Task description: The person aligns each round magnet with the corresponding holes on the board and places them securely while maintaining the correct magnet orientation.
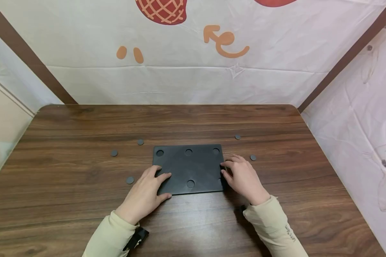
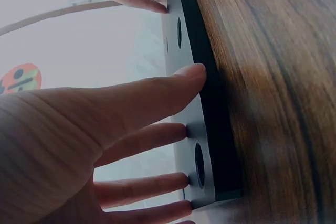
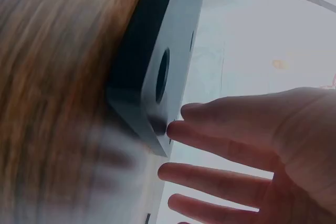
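A dark grey rectangular board point(image 1: 193, 166) with round recesses lies flat on the wooden table. My left hand point(image 1: 144, 194) rests at its front left corner, fingers spread on the top face and thumb touching the front edge. In the left wrist view, a recess point(image 2: 199, 165) shows beside those fingers. At the board's right edge is my right hand point(image 1: 242, 178), its index fingertip touching the board and the other fingers extended. The right wrist view shows a front corner recess point(image 3: 163, 76) near that hand's thumb. Neither hand grips anything.
Small dark grey discs lie around the board: three at the left, including one disc point(image 1: 130, 180) near my left hand, and two at the right, including one disc point(image 1: 253, 157) by my right hand. Behind the wooden table point(image 1: 83, 214) hangs a white printed curtain point(image 1: 180, 82).
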The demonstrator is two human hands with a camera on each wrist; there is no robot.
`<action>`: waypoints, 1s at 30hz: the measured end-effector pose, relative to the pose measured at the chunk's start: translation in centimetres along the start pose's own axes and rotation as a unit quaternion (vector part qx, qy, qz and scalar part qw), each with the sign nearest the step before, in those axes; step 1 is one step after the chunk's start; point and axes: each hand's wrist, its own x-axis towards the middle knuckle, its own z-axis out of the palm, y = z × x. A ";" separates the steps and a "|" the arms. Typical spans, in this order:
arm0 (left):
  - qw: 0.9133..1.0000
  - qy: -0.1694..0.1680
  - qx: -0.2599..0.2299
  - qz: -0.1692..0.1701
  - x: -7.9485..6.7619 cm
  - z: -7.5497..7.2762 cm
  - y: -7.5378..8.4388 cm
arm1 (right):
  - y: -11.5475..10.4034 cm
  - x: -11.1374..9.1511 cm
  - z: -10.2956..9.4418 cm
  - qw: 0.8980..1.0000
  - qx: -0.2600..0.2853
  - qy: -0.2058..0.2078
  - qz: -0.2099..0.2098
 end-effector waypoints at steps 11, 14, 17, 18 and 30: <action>1.000 -0.006 0.011 0.000 0.0 0.3 0.1 | 1.5 -1.2 -0.4 0.999 -0.026 0.028 0.020; 1.000 -0.008 0.015 0.002 0.1 0.3 0.1 | 1.8 -1.5 -0.6 0.998 -0.026 0.025 0.041; 1.000 -0.009 0.016 0.003 0.1 0.2 0.2 | 2.0 -1.7 -0.7 0.998 -0.022 0.010 0.066; 1.000 -0.011 0.016 0.002 0.1 0.2 0.2 | 2.0 -1.7 -0.8 0.997 -0.019 0.002 0.073; 1.000 -0.016 0.026 -0.001 0.2 0.0 0.2 | 2.5 -2.2 -1.2 0.995 -0.013 -0.045 0.091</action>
